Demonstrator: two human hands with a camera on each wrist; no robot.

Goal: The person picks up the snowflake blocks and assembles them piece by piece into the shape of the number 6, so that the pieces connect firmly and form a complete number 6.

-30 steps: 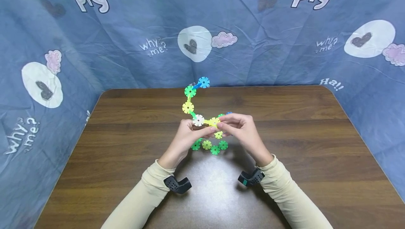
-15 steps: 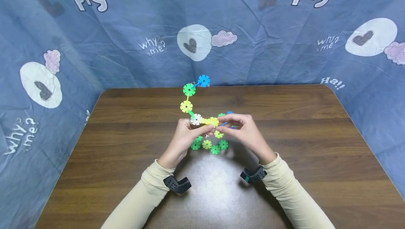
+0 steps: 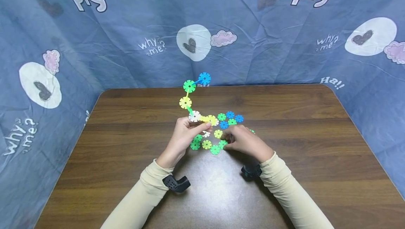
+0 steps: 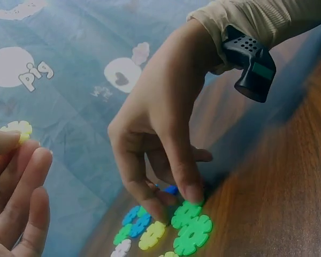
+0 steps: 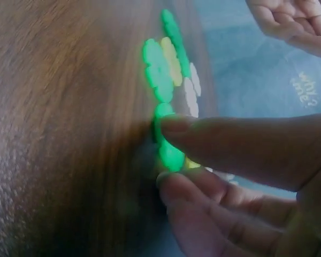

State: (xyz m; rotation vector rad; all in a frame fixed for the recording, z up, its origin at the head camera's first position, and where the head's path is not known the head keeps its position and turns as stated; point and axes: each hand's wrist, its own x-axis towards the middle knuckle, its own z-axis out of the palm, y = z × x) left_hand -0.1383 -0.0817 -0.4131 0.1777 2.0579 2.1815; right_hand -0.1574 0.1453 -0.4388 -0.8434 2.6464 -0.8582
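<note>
My left hand (image 3: 186,133) pinches the yellow end disc of a chain of notched plastic snowflake discs. From there the chain runs up through a white disc (image 3: 194,116), a yellow disc (image 3: 185,102) and a green disc (image 3: 189,86) to a blue disc (image 3: 204,78), with more discs slotted edge-on between them. Over the loose pieces, my right hand (image 3: 245,141) reaches down to the table. Its thumb touches a green disc (image 4: 185,215) in the left wrist view, while a fingertip lies by a yellow disc (image 4: 152,235). Thumb and fingers stand apart.
Loose green, blue, yellow and white discs lie flat around both hands, among them a blue disc (image 3: 239,118) and a green disc (image 3: 195,145). They rest on a wooden table (image 3: 126,172). Behind its far edge hangs a printed blue cloth (image 3: 126,21).
My right hand has left the chain's yellow end and moved down to the loose discs. The left hand keeps hold of the chain, which has risen slightly.
</note>
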